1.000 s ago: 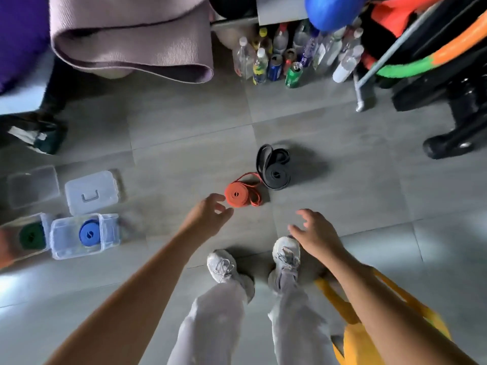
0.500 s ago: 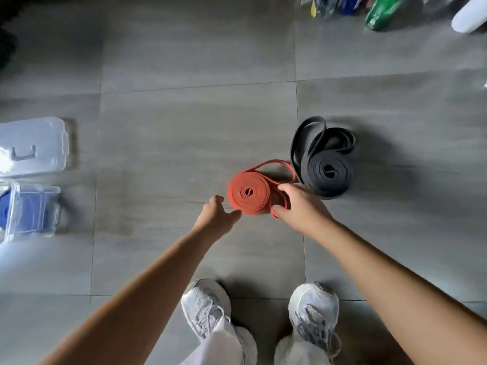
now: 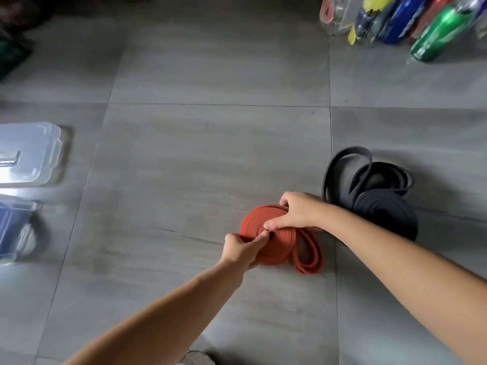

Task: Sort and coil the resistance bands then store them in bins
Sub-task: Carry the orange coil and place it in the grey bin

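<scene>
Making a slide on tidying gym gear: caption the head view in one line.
Left hand and right hand grip the partly coiled orange band on the floor, black band beside it.

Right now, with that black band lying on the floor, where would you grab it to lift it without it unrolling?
Probably by the tightly rolled part of the black band, coming from above with fingers spanning its rim. The loose loops stand up behind the roll, so pulling on those would likely unwind it.
</scene>
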{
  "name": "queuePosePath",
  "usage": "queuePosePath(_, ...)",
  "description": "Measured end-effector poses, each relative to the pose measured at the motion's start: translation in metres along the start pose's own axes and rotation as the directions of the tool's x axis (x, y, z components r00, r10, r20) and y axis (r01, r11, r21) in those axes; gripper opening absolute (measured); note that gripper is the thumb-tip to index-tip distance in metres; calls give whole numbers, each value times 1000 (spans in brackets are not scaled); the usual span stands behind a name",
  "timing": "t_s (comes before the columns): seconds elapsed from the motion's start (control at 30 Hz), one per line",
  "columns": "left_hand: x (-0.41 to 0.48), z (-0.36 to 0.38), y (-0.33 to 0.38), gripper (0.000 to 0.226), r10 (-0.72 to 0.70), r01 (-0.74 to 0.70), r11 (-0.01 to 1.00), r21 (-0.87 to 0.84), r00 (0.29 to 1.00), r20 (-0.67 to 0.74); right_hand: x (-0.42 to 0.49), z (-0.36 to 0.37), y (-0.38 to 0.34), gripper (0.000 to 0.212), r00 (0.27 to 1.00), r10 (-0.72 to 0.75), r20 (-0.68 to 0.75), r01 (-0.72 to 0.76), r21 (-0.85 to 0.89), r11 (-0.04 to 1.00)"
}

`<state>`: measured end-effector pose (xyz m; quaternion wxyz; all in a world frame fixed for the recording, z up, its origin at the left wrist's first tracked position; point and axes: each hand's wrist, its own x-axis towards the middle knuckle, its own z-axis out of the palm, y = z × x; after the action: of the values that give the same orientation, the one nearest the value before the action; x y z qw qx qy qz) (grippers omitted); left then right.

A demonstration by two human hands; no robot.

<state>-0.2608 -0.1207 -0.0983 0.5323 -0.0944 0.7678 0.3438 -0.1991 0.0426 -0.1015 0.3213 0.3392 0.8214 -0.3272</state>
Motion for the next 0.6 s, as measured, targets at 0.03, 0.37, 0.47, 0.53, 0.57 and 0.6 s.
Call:
queuePosePath(0.03, 1, -2, 1, 50, -29, 30, 998, -49, 999, 18, -1, 3, 1, 75, 999, 34, -9, -33, 52, 998)
queuePosePath(0.37, -24, -32, 29, 53, 94, -27, 954, -299, 972, 213, -40, 6, -12, 44, 982, 113, -150, 20, 684, 729)
queuePosePath(0.47, -82, -60, 75, 62, 187, -153, 971, -186, 965, 185, -89, -32, -42, 50, 979, 89, -181, 85, 771, 631)
queuePosePath(0.53, -138, -81, 106, 59, 218, -202, 973, -109, 961, 170, -132, -63, -68, 71, 970, 137, -201, 88, 815, 573)
queuePosePath(0.57, -169, -93, 121, 55, 217, -204, 975, -89, 963, 163, -155, -80, -83, 72, 966, 151, -210, 94, 830, 549)
queuePosePath(0.6, -202, -105, 134, 53, 205, -193, 977, -91, 965, 161, -179, -96, -98, 70, 965, 150, -217, 107, 843, 528)
